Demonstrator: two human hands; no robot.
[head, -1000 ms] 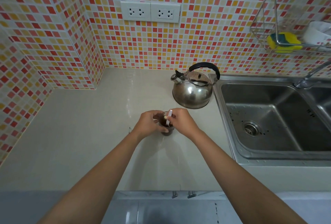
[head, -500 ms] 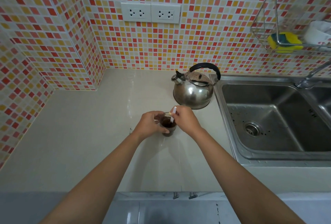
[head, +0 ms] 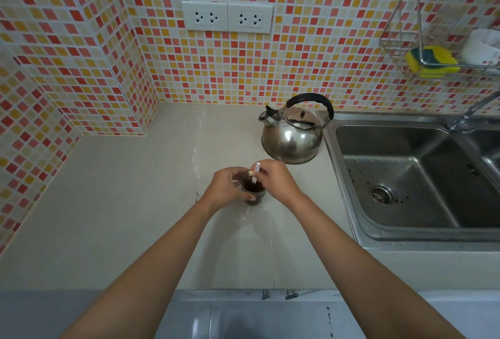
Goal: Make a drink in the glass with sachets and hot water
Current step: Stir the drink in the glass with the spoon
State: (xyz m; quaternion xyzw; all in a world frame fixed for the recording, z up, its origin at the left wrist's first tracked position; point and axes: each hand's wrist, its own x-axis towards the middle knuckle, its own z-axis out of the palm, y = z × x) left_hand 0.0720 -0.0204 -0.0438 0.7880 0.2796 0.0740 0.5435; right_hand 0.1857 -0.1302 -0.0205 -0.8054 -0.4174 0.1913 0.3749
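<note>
A small clear glass [head: 254, 195] with dark brown liquid stands on the beige counter [head: 135, 203]. My left hand [head: 226, 188] wraps around its left side. My right hand [head: 276, 180] pinches a thin white stick [head: 256, 173] that leans up out of the glass, its lower end in the liquid. A steel kettle [head: 293, 135] with a black handle stands just behind the glass, next to the sink. No sachet shows in this view.
A steel sink [head: 416, 176] lies to the right with a tap [head: 470, 114] at its back. A wire rack [head: 422, 40] on the tiled wall holds a yellow sponge [head: 430, 61] and a white item. Two wall sockets [head: 227, 16] sit above the counter.
My right hand has shifted the white stick around inside the glass, its top now leaning up and away. My left hand has stayed on the glass.
</note>
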